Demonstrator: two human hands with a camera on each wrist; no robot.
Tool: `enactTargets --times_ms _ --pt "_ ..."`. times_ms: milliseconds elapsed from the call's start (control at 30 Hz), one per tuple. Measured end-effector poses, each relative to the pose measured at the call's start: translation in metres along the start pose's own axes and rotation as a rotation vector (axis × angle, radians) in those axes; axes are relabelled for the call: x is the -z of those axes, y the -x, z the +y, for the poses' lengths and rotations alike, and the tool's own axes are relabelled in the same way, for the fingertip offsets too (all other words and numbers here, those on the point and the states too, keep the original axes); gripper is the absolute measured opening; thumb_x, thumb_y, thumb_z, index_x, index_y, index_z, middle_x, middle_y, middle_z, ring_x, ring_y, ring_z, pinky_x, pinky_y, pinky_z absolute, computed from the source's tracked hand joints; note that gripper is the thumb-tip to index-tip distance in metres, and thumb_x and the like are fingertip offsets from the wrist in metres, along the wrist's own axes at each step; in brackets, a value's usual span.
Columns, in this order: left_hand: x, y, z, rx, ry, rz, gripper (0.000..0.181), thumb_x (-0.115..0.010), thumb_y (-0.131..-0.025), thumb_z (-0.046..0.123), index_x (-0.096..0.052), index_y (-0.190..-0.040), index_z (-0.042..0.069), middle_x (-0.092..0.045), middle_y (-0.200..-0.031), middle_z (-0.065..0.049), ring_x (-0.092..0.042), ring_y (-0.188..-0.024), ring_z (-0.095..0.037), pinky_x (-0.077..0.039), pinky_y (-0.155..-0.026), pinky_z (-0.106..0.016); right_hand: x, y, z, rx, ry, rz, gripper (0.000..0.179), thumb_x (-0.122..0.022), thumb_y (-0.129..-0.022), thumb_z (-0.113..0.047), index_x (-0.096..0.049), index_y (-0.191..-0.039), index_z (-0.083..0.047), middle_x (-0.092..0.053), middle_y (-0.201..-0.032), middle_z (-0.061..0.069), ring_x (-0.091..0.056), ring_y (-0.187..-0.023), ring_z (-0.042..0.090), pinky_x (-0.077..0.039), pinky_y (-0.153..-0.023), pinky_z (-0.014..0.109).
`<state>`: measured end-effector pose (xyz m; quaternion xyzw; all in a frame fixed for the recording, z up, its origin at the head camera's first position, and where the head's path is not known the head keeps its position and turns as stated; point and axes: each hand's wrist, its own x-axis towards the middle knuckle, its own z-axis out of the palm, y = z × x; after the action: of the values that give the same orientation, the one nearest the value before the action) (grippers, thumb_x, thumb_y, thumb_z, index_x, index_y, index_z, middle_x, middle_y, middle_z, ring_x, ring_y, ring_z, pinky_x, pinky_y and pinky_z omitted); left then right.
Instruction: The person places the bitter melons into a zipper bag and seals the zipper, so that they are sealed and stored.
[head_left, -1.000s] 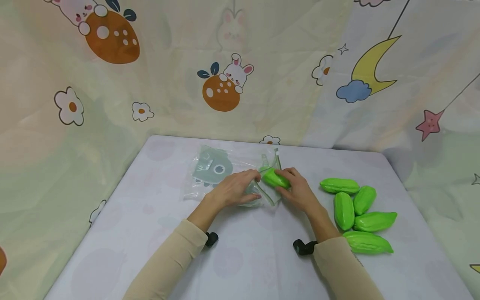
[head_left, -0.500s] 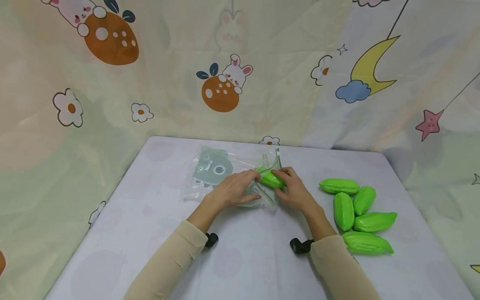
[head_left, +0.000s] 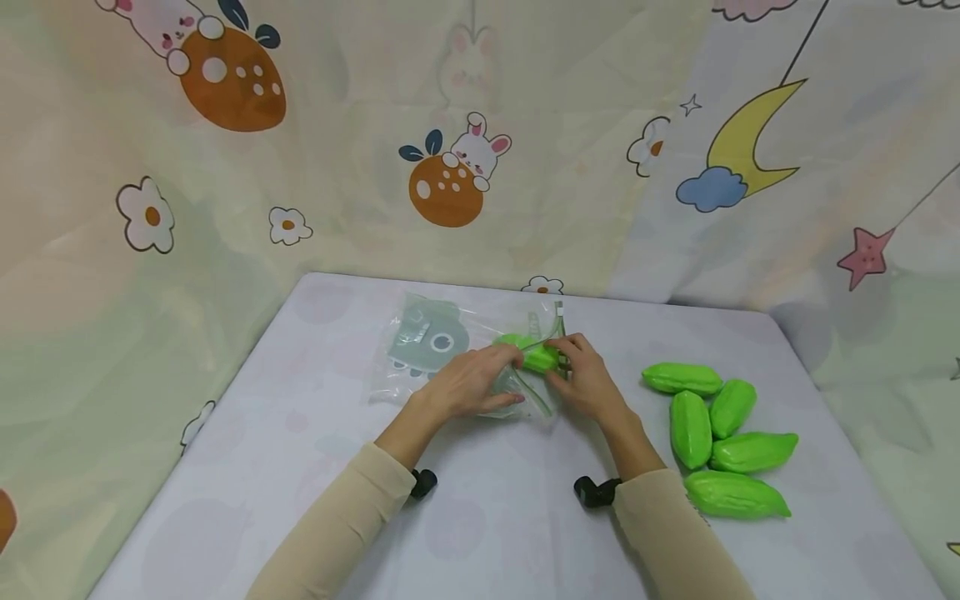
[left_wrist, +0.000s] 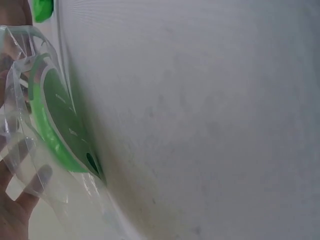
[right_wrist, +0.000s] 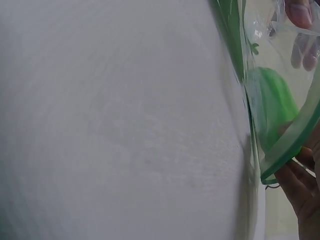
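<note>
A clear zip bag (head_left: 480, 315) printed with a grey-green cartoon creature lies on the table, its green-edged mouth facing right. My left hand (head_left: 474, 379) grips the bag near the mouth, and its fingers (right_wrist: 300, 55) show through the film in the right wrist view. A ribbed, bright green toy fruit (head_left: 538, 357) sits mostly within the bag's mouth. At its right end my right hand (head_left: 588, 379) holds it with thumb and fingers, right at the zip edge. Through the plastic, the left wrist view shows the same green fruit (left_wrist: 50, 132) behind a printed green patch.
Several more green toy fruits (head_left: 690, 429) lie clustered on the table to the right of my right forearm. A white cloth (head_left: 300, 467) covers the table. Behind it hangs a cartoon-printed curtain (head_left: 337, 150). Black wrist cameras (head_left: 596, 492) stick out from the sleeves.
My right hand has moved slightly left, pushing the green toy fruit deeper into the bag. The left hand stays on the bag's mouth. The head view has shifted a little.
</note>
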<state>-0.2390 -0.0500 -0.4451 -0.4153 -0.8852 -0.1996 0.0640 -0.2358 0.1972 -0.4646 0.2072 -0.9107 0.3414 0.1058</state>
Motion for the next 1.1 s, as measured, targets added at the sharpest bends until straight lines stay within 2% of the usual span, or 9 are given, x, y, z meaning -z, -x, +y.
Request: enactTargets --times_ms 233,400,500,667,933,1100 --pt "-0.001 -0.001 0.0 -0.009 0.014 0.006 0.051 -0.078 -0.091 0.043 -0.057 -0.127 0.014 -0.065 -0.119 0.002 -0.064 -0.098 -0.015 -0.054 -0.085 -0.035 0.003 0.001 0.0 0.017 0.005 -0.037 0.045 -0.075 -0.089 -0.001 -0.061 -0.133 -0.001 -0.059 -0.13 0.021 -0.062 -0.118 0.038 -0.056 -0.096 0.049" --pt "-0.001 -0.001 -0.001 0.0 0.015 0.007 0.05 -0.078 -0.092 0.043 -0.056 -0.127 0.014 -0.065 -0.121 0.002 -0.064 -0.098 -0.016 -0.054 -0.086 -0.035 0.007 0.004 -0.002 0.035 -0.004 -0.053 0.049 -0.075 -0.09 -0.002 -0.059 -0.136 0.0 -0.055 -0.138 0.022 -0.056 -0.128 0.041 -0.054 -0.099 0.05" --pt "-0.002 0.0 -0.001 0.004 0.016 0.004 0.05 -0.078 -0.092 0.043 -0.056 -0.127 0.015 -0.065 -0.121 0.003 -0.065 -0.099 -0.015 -0.054 -0.086 -0.035 0.011 0.005 -0.003 0.048 -0.007 -0.064 0.049 -0.075 -0.091 -0.002 -0.059 -0.137 0.0 -0.053 -0.137 0.022 -0.056 -0.128 0.041 -0.055 -0.097 0.051" --pt "-0.002 0.002 -0.001 -0.002 0.01 0.001 0.05 -0.077 -0.092 0.043 -0.056 -0.127 0.016 -0.065 -0.122 0.003 -0.065 -0.101 -0.015 -0.054 -0.089 -0.035 0.02 0.006 -0.001 0.08 0.063 -0.091 0.047 -0.075 -0.091 -0.005 -0.061 -0.135 -0.001 -0.054 -0.135 0.018 -0.059 -0.123 0.037 -0.055 -0.095 0.05" --pt "-0.001 0.001 -0.003 -0.005 0.016 -0.001 0.051 -0.076 -0.092 0.043 -0.057 -0.129 0.014 -0.065 -0.122 0.004 -0.063 -0.106 -0.014 -0.053 -0.091 -0.035 0.041 0.011 -0.001 0.069 0.135 -0.095 0.047 -0.075 -0.091 -0.007 -0.061 -0.135 -0.001 -0.054 -0.136 0.02 -0.058 -0.123 0.041 -0.049 -0.101 0.057" --pt "-0.001 0.001 -0.004 0.005 0.015 -0.008 0.051 -0.077 -0.092 0.043 -0.057 -0.129 0.014 -0.064 -0.122 0.004 -0.062 -0.108 -0.013 -0.053 -0.092 -0.036 0.048 0.014 -0.001 0.063 0.163 -0.112 0.046 -0.074 -0.092 -0.01 -0.061 -0.136 -0.001 -0.054 -0.136 0.019 -0.056 -0.126 0.04 -0.047 -0.104 0.057"
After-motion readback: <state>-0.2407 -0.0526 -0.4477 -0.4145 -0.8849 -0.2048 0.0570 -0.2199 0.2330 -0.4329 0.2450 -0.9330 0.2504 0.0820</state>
